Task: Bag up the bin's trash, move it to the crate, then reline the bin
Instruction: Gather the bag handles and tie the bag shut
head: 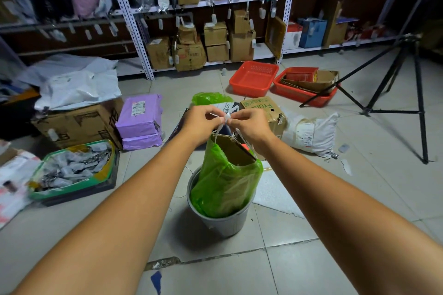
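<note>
The task looks to be in its first stage: the green bag [225,189] sits in the grey bin [223,221] at lower centre of the frame, drawn up but not yet lifted out, and its mouth is being tied. Both hands meet just above it at mid-frame, the left hand [200,124] and right hand [249,127] each pinching the white drawstring [226,117], fingertips nearly touching around a small knot or loop; whether the knot is finished cannot be told. Thin white strands run down from the hands to the bag's top. A cardboard piece [233,151] pokes out of the opening, so the mouth looks only partly closed. The bag is translucent, wrinkled, and bulges above the rim. Left to do, by my judgement: finish the tie, carry the bag to a crate, perhaps the empty red crate [254,78] at upper right of centre, and reline the bin.
</note>
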